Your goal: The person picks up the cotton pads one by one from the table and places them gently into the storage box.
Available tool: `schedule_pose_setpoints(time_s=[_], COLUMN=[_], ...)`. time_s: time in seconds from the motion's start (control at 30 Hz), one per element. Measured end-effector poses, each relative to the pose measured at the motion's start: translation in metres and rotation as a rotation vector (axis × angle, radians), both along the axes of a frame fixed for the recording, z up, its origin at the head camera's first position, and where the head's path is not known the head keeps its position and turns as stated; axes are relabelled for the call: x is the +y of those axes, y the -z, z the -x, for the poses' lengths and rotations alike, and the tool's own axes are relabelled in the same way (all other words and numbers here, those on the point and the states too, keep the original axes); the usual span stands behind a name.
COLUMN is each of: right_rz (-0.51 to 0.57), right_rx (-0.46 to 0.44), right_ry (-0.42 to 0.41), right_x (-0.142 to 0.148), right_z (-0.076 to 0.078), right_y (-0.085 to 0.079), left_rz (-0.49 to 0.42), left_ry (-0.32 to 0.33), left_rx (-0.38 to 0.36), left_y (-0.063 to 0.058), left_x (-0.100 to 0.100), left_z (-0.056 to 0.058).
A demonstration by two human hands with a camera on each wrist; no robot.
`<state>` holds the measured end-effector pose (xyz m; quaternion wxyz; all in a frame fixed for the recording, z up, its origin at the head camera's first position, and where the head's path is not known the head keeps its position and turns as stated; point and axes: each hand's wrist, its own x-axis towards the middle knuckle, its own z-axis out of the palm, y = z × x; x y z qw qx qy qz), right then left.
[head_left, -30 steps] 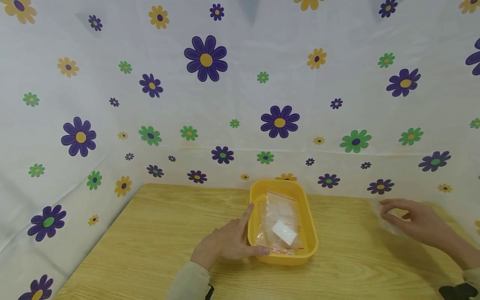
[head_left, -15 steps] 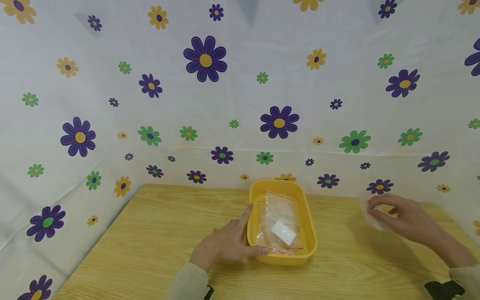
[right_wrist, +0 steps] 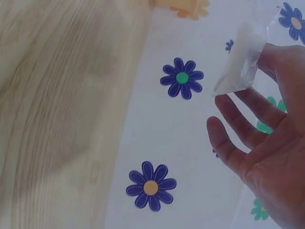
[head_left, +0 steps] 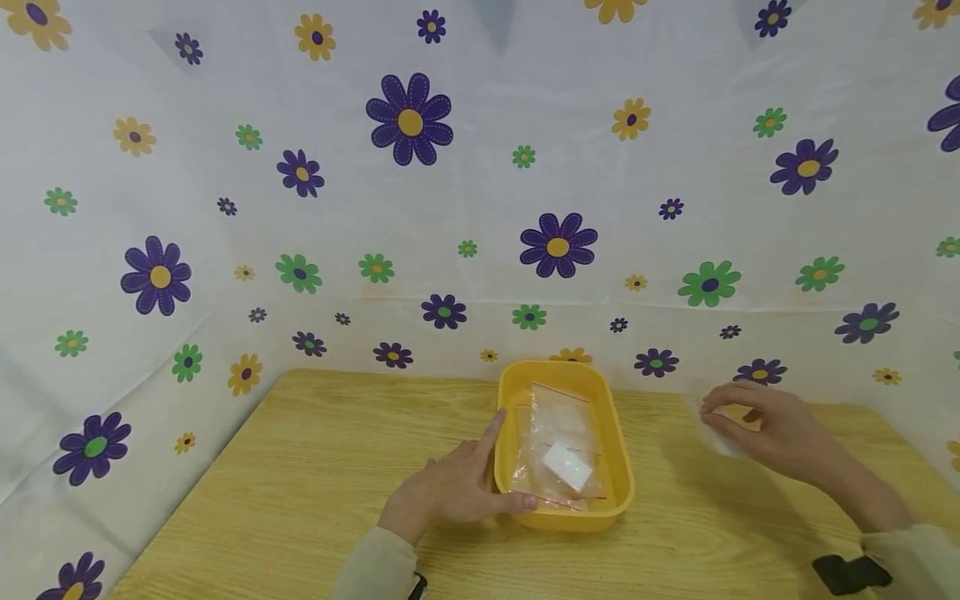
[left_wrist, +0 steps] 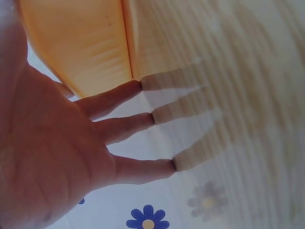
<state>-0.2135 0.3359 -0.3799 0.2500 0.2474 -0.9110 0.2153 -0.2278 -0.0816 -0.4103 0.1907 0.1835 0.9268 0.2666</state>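
A yellow plastic tray (head_left: 622, 475) stands on the wooden table with clear zip bags (head_left: 558, 417) inside, and a small white rectangular block (head_left: 568, 465) shows among them. My left hand (head_left: 457, 487) rests against the tray's near left corner, its thumb over the front rim and its index finger along the left wall. In the left wrist view its other fingers (left_wrist: 138, 169) reach straight down to the tabletop. To the right of the tray, my right hand (head_left: 780, 433) pinches a clear plastic bag (right_wrist: 238, 64) above the table; something whitish shows inside the bag.
The wood-grain table (head_left: 337, 467) meets a white cloth backdrop (head_left: 465, 192) printed with flowers, which rises behind and at the left side. The tray's far end stands close to that cloth.
My right hand has moved left toward the tray with the plastic bag between its fingers. The left hand and the tray have stayed in place.
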Motion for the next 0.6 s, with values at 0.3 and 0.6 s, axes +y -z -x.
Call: schedule_pose_setpoints(time_s=[0.3,0.6], right_rz=[0.012,0.025], right_rx=[-0.030,-0.034], right_ry=[-0.037,-0.075], right_x=[-0.026,-0.053], right_z=[0.006,0.011], right_y=[-0.007,-0.010], left_rz=[0.007,0.004], left_ry=[0.005,0.006], left_rx=[0.013,0.009], left_y=[0.001,0.001], left_x=[-0.002,-0.002], left_z=[0.001,0.000])
